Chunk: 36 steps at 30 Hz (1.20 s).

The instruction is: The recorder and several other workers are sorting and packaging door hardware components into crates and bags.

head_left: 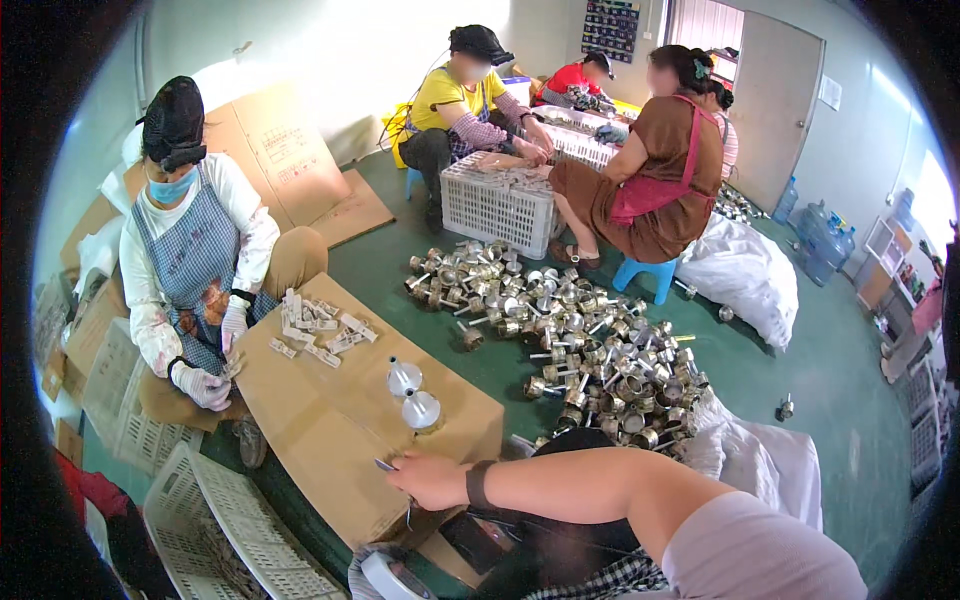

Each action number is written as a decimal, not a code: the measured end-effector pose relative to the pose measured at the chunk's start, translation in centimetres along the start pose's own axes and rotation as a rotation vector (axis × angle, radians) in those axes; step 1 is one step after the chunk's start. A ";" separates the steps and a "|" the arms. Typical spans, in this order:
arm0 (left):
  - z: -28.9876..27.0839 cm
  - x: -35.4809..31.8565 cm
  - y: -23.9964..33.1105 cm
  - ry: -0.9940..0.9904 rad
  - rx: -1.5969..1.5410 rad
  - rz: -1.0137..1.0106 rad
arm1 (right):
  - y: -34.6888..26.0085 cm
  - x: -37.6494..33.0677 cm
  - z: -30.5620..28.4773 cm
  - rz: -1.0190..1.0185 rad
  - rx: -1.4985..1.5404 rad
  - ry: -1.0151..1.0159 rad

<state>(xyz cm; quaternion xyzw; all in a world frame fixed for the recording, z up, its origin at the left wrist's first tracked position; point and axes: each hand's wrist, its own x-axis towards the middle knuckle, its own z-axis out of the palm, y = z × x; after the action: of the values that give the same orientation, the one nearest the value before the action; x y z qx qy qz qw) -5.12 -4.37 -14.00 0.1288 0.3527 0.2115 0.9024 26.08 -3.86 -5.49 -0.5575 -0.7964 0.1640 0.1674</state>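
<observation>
Hands, right one low at cardboard, forearm stretched leftward

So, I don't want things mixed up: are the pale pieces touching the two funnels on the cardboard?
No, bare cardboard shows between the pale pieces and the funnels.

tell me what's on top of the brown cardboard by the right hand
Two silver funnels and a loose pile of small pale pieces are on the brown cardboard. The right hand covers part of its near edge, so whatever is under the hand is hidden.
</observation>
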 end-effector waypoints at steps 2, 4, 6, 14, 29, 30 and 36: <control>-1.0 0.1 0.1 -0.019 0.039 0.009 | -0.5 0.1 -0.5 -0.003 -0.007 -0.020; -0.3 0.1 -0.1 0.012 0.073 0.018 | -0.3 -0.1 -0.8 -0.003 -0.006 -0.023; 2.8 -0.5 -0.5 0.099 0.102 0.034 | 0.1 -0.4 -0.7 -0.008 0.007 -0.009; -1.3 0.9 -0.4 0.107 0.173 0.053 | 0.1 0.3 -0.4 -0.008 -0.011 -0.044; 2.2 3.1 -0.3 -0.021 0.100 0.185 | 0.6 -0.5 0.1 0.033 0.102 0.029; 2.4 3.0 -0.5 -0.019 0.157 0.216 | 0.8 -0.7 0.1 0.043 0.117 0.033; -0.3 3.4 -1.4 -0.094 0.219 0.344 | -0.1 -0.2 -0.5 0.049 0.076 0.031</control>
<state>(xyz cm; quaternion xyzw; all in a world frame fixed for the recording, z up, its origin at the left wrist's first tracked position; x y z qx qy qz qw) -2.69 -3.92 -16.74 0.2941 0.3038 0.3167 0.8491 26.32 -4.02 -4.99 -0.5726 -0.7730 0.1897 0.1967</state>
